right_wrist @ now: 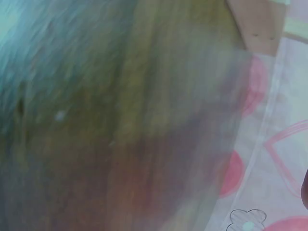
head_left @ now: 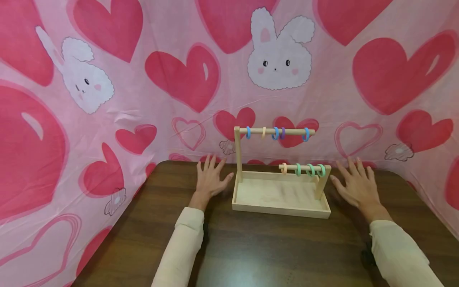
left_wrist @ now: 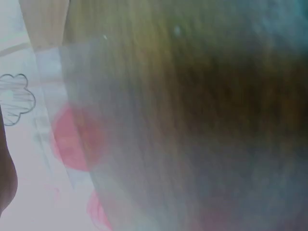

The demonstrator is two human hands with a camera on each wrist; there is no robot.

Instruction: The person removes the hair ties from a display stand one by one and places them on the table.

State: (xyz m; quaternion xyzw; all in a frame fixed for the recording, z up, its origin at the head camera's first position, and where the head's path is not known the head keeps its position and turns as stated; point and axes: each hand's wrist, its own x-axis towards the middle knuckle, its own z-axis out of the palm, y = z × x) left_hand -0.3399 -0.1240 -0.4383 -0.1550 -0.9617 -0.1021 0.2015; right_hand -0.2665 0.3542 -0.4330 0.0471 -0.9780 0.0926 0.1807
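A small wooden tray stand sits between the two hands. Its upper bar carries several rings: blue ones, a cream ring and a purple ring. On the lower bar hang a peach ring and green rings. My left hand, palm down with fingers spread, rests on the table just left of the stand. To the stand's right, my right hand lies the same way. Both hands hold nothing. Only a dark sliver of each hand edges into the wrist views.
The dark brown wooden table shines near its front. Pink cloth printed with red hearts and white rabbits hangs behind the table and along both sides. A corner of the wooden stand shows in the left wrist view.
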